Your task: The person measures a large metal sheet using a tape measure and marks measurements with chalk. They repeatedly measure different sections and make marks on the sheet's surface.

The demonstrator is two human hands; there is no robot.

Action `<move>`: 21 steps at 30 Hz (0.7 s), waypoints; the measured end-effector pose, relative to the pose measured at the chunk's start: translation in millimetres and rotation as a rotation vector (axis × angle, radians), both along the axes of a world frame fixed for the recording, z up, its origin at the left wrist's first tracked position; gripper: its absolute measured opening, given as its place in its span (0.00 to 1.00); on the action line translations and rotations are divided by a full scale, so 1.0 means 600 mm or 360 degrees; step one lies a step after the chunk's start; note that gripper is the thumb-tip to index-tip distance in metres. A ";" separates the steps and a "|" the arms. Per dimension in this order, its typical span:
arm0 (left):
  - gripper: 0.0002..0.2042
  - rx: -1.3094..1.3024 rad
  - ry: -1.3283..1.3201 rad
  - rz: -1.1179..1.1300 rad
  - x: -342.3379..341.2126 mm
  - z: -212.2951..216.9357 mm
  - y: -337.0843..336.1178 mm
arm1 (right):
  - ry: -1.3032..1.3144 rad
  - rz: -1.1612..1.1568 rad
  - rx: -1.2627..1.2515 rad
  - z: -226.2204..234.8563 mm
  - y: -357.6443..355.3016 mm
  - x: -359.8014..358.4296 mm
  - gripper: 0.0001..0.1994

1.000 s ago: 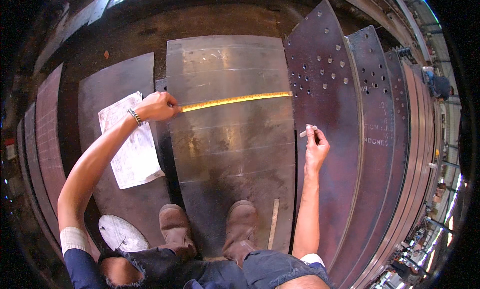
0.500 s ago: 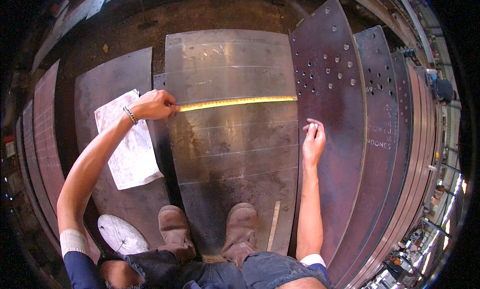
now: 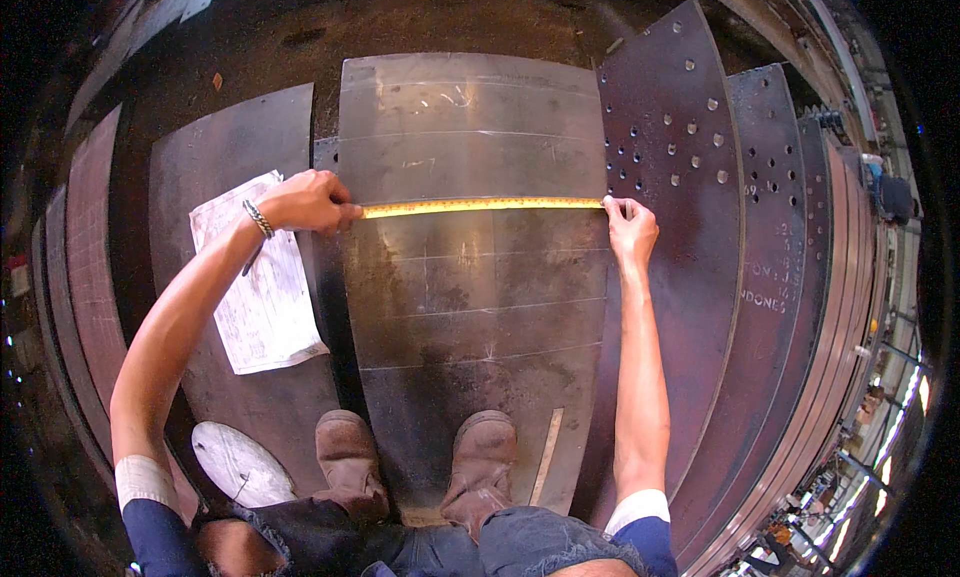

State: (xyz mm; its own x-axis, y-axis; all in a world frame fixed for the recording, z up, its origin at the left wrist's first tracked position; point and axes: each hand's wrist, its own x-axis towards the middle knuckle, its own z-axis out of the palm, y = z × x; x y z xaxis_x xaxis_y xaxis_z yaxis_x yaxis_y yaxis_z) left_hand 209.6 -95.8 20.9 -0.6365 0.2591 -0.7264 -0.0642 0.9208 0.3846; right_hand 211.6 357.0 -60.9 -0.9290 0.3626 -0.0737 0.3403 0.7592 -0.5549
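Note:
A yellow tape measure [image 3: 480,206] lies stretched from left to right across a dark steel plate [image 3: 470,322] marked with several thin pale lines. At the plate's left edge, my left hand [image 3: 308,202] is closed round the near end of the tape; any case in the palm is hidden. At the right edge, my right hand [image 3: 632,233] pinches the tape's other end between thumb and fingertips. Creased white paper sheets [image 3: 268,312] with markings lie under and beside my left wrist, on the neighbouring plate.
Right of me, tall steel plates [image 3: 690,217] with drilled holes stand in a row. A flat ruler-like strip [image 3: 546,457] lies by my right boot [image 3: 482,462]. A pale oval disc [image 3: 240,465] is left of my left boot [image 3: 350,462]. A dark gap separates the plates.
My right hand has moved up and onto the tape's right end, closing its fingers there. My left hand stays on the other end. The view has shifted slightly.

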 end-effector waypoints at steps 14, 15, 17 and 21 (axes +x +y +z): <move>0.13 0.0024 -0.0029 0.0009 -0.004 -0.025 -0.053 | -0.0137 -0.0005 -0.0141 0.016 0.001 -0.006 0.12; 0.12 0.0019 -0.0030 0.0009 -0.004 -0.025 -0.053 | -0.0129 -0.0009 -0.0141 0.015 0.000 -0.005 0.11; 0.12 0.0027 -0.0019 -0.0011 -0.004 -0.027 -0.054 | -0.0119 0.0019 -0.0150 0.014 0.002 -0.005 0.11; 0.12 0.0104 -0.0012 -0.0025 -0.002 -0.033 -0.057 | -0.0086 0.0069 -0.0152 0.011 0.006 -0.006 0.11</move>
